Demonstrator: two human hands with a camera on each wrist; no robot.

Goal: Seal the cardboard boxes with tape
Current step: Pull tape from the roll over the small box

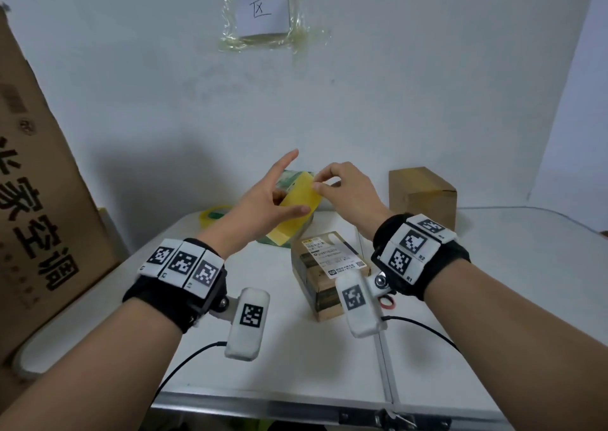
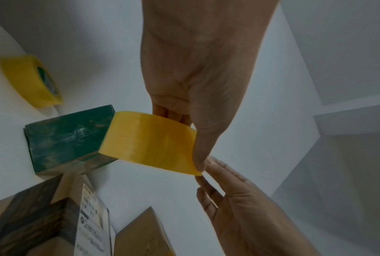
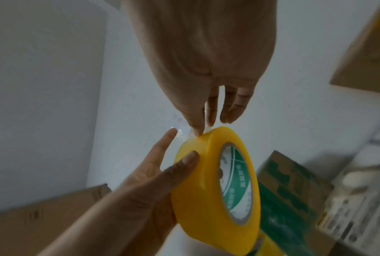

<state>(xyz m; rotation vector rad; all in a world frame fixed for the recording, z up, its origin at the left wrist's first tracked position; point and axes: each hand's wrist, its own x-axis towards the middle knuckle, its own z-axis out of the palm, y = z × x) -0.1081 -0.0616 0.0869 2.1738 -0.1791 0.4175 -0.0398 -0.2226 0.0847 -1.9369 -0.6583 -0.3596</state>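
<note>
Holding the tape roll (image 1: 297, 196), left hand (image 1: 263, 196) fingers gripping, right hand (image 1: 345, 187) pinching its edge above green box (image 2: 68, 136), labelled box (image 1: 332, 266) near

- A handwritten paper sign (image 1: 260, 1) is stuck to the wall ahead of me under clear film.
- A big printed carton (image 1: 36, 206) leans at my left.
- A small red ring (image 1: 389, 301) lies on the white table (image 1: 493, 299).

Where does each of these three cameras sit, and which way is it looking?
Head: worn on the head, looking forward and down at the table; both forearms, left hand and right hand show.
Left wrist: looks along the left hand at the tape roll it holds; right fingertips enter below.
Right wrist: looks along the right hand, which pinches the tape end; the left hand holds the roll.
Shared: all three show the roll, both hands and the green box.
</note>
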